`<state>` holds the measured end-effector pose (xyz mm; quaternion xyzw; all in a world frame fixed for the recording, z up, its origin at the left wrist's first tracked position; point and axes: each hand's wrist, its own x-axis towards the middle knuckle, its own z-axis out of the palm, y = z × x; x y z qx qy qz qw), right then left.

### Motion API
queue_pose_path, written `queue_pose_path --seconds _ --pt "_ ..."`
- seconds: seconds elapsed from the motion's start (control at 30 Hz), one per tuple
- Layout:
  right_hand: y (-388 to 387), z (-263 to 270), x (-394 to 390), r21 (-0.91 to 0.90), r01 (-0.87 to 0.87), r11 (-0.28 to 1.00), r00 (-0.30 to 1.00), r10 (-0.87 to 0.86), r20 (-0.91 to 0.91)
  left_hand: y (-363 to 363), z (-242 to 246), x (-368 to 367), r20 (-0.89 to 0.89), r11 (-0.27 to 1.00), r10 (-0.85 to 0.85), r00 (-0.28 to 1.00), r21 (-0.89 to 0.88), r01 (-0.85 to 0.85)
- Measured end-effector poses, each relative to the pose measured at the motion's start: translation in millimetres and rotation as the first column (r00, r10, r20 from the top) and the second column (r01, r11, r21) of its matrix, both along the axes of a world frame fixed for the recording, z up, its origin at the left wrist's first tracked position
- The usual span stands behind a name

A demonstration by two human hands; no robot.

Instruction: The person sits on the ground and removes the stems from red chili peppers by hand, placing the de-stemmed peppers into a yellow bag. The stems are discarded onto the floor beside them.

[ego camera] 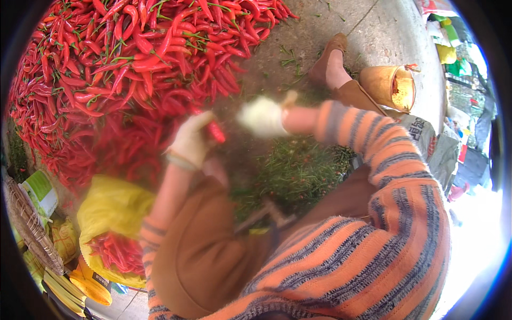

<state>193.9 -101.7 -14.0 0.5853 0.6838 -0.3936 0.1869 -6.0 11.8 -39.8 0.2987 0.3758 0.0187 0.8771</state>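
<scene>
My left hand (pixel 191 140), in a pale work glove, is shut on a red chili pepper (pixel 216 131) that sticks out past the thumb. Just to its right, my right hand (pixel 262 117) wears a white glove and is blurred, so its fingers and anything in them cannot be made out. A large heap of red chili peppers (pixel 160 52) with green stems covers the ground ahead and to the left. Under my hands, between my legs, lies a pile of green stems (pixel 284 172) with small red bits in it.
A yellow woven sack (pixel 114 204) holding red chilies stands at my left leg. Beyond it are a wicker basket (pixel 34 228) and an orange-yellow object (pixel 90 282). A tan bucket (pixel 386 86) lies tipped by my right foot, near a grey printed sack (pixel 432 146). Loose stems dot the concrete floor (pixel 376 36).
</scene>
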Motion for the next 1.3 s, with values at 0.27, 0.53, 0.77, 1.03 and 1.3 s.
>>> queue_pose_path --seconds 0.27,0.53,0.77,1.03,1.3 --pt "118 -76 -16 0.429 0.882 0.196 0.31 -0.926 -0.214 -5 3 -10 -0.119 0.914 0.189 0.975 -0.342 -0.219" --pt "117 -82 -22 0.305 0.951 0.05 0.122 -0.968 -0.22 -10 -5 -10 -0.159 0.952 0.236 0.959 -0.161 -0.261" --pt "109 -83 -17 0.105 0.993 -0.057 -0.018 -0.94 -0.341 -1 4 -5 -0.283 0.896 0.348 0.894 -0.181 -0.406" --pt "35 3 -44 -0.167 0.967 0.193 0.029 -0.733 -0.68 4 22 7 -0.035 0.986 0.039 0.999 -0.163 -0.045" --pt "-2 -8 -36 -0.753 0.658 -0.025 -0.578 -0.657 -0.484 -3 30 17 -0.282 0.858 -0.207 0.937 0.408 0.312"
